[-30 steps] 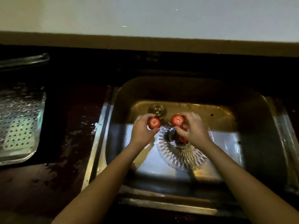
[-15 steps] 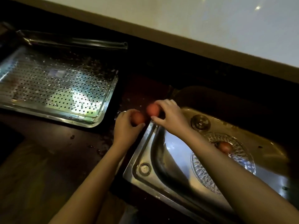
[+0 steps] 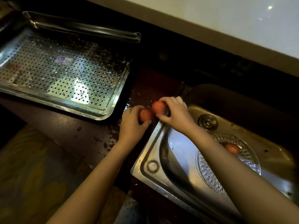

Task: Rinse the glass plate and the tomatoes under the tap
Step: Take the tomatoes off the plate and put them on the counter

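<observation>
Fingers (image 3: 135, 109) of L hand (image 3: 131, 123) curl round first tomato (image 3: 145, 115). R hand (image 3: 177, 114) pinches second tomato (image 3: 158, 107) just beside it, both over wet worktop (image 3: 72, 131) at edge of sink (image 3: 151, 152). Third tomato (image 3: 232, 148) lies on glass plate (image 3: 208, 173) in the basin; no tap in view. Risk, imo: wet skins slip, fruit drops & rolls off worktop before reaching perforated tray (image 3: 64, 70), prob. the target.

Tomato (image 3: 144, 114) in left hand (image 3: 131, 126), tomato (image 3: 159, 107) in right hand (image 3: 177, 116).
</observation>
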The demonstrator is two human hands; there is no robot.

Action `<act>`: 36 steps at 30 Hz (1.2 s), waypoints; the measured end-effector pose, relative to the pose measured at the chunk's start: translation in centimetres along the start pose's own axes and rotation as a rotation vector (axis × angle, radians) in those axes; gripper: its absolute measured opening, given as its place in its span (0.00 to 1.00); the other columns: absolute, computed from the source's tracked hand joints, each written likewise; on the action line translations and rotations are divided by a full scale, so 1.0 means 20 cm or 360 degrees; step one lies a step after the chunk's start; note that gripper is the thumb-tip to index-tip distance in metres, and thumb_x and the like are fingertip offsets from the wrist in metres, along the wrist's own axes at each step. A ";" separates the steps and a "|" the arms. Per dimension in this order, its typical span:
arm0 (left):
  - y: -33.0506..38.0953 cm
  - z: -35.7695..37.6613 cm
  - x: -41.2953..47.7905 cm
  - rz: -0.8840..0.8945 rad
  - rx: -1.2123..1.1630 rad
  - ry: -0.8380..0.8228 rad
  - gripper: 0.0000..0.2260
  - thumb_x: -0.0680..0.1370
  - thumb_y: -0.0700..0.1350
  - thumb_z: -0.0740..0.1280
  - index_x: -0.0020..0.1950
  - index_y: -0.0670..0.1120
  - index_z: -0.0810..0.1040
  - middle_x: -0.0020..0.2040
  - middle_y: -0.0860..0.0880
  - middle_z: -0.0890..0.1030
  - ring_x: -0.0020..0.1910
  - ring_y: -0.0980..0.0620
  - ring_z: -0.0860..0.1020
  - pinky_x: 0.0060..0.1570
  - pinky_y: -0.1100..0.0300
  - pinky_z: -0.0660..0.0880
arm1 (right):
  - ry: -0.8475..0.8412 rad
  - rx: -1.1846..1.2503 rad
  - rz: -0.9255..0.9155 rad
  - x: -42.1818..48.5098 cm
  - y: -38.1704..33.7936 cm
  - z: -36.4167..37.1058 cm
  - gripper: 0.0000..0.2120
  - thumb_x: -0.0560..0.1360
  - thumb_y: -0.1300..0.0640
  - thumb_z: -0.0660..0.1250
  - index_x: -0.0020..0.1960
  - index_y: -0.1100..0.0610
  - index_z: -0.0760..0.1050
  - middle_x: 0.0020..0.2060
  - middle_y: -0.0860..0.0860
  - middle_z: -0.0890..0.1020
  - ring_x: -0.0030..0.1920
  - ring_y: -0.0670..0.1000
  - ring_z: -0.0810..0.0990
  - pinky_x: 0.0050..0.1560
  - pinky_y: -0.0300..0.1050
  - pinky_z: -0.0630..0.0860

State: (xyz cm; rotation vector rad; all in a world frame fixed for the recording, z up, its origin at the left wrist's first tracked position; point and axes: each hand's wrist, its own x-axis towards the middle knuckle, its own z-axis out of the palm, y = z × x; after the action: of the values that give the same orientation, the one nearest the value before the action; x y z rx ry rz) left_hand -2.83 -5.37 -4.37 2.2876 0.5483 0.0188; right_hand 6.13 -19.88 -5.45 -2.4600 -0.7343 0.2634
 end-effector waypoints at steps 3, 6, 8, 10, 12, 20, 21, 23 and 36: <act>0.00 0.00 0.00 0.0008 0.0032 -0.0020 0.26 0.69 0.45 0.74 0.65 0.45 0.71 0.60 0.42 0.73 0.62 0.44 0.71 0.62 0.51 0.70 | -0.0007 0.0007 0.0009 0.00 -0.01 0.01 0.26 0.70 0.48 0.70 0.65 0.54 0.68 0.59 0.52 0.75 0.61 0.54 0.67 0.62 0.48 0.64; 0.00 -0.01 -0.01 0.0027 0.0087 -0.0039 0.27 0.69 0.45 0.74 0.66 0.44 0.70 0.62 0.42 0.73 0.64 0.43 0.69 0.63 0.52 0.68 | -0.0012 0.0023 0.0039 -0.01 -0.01 0.01 0.28 0.70 0.48 0.70 0.67 0.54 0.67 0.60 0.53 0.74 0.62 0.54 0.66 0.62 0.48 0.64; 0.02 -0.02 -0.02 0.0046 0.0140 -0.0025 0.28 0.69 0.45 0.74 0.67 0.44 0.70 0.63 0.42 0.72 0.65 0.43 0.67 0.63 0.53 0.66 | -0.0031 0.0036 0.0060 -0.03 0.01 0.00 0.30 0.71 0.48 0.70 0.69 0.53 0.65 0.63 0.53 0.72 0.64 0.54 0.65 0.63 0.47 0.63; 0.04 -0.04 -0.04 0.0096 0.0229 0.0038 0.28 0.69 0.45 0.74 0.67 0.44 0.70 0.64 0.42 0.71 0.65 0.43 0.66 0.62 0.52 0.65 | -0.0019 0.0069 0.0093 -0.06 0.03 -0.03 0.31 0.71 0.49 0.70 0.70 0.53 0.63 0.65 0.53 0.70 0.65 0.53 0.64 0.63 0.47 0.63; 0.09 -0.06 -0.07 0.0205 0.0270 0.0131 0.25 0.70 0.44 0.73 0.65 0.45 0.71 0.62 0.43 0.71 0.63 0.44 0.66 0.61 0.51 0.66 | 0.0057 0.0166 0.0154 -0.12 0.09 -0.08 0.30 0.72 0.51 0.69 0.70 0.52 0.64 0.64 0.52 0.71 0.64 0.53 0.65 0.61 0.44 0.63; 0.41 0.34 -0.17 0.0539 0.0094 -0.0496 0.21 0.74 0.45 0.69 0.66 0.46 0.71 0.64 0.45 0.72 0.64 0.47 0.69 0.64 0.59 0.65 | 0.0200 0.0278 0.0987 -0.70 0.67 -0.21 0.25 0.71 0.56 0.71 0.66 0.58 0.69 0.61 0.58 0.74 0.63 0.59 0.69 0.62 0.50 0.67; 0.43 0.43 -0.17 0.0524 0.0113 -0.0608 0.21 0.74 0.44 0.69 0.66 0.46 0.71 0.64 0.45 0.72 0.63 0.46 0.70 0.65 0.56 0.67 | 0.0204 0.0290 0.1092 -0.78 0.73 -0.20 0.25 0.71 0.57 0.70 0.67 0.59 0.69 0.61 0.60 0.74 0.63 0.60 0.70 0.64 0.53 0.68; 0.47 0.62 -0.17 0.0513 0.0172 -0.0825 0.21 0.74 0.43 0.69 0.66 0.44 0.70 0.63 0.43 0.72 0.62 0.44 0.71 0.64 0.53 0.68 | 0.0228 0.0308 0.1221 -0.90 0.82 -0.17 0.25 0.71 0.60 0.70 0.66 0.59 0.70 0.61 0.61 0.75 0.62 0.61 0.71 0.63 0.55 0.69; 0.45 1.39 -0.18 0.0666 0.1019 -0.1541 0.26 0.71 0.41 0.69 0.68 0.45 0.67 0.62 0.40 0.76 0.62 0.41 0.73 0.56 0.52 0.72 | -0.0118 0.0388 0.1574 -1.17 1.21 0.02 0.31 0.66 0.57 0.74 0.67 0.58 0.68 0.61 0.62 0.74 0.60 0.61 0.73 0.58 0.50 0.72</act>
State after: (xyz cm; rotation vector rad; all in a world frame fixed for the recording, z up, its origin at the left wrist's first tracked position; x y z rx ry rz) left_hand 2.35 -31.45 -17.21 2.5804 -0.4995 -1.1286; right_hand -2.70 -49.47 -18.71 -2.3792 0.5235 0.7489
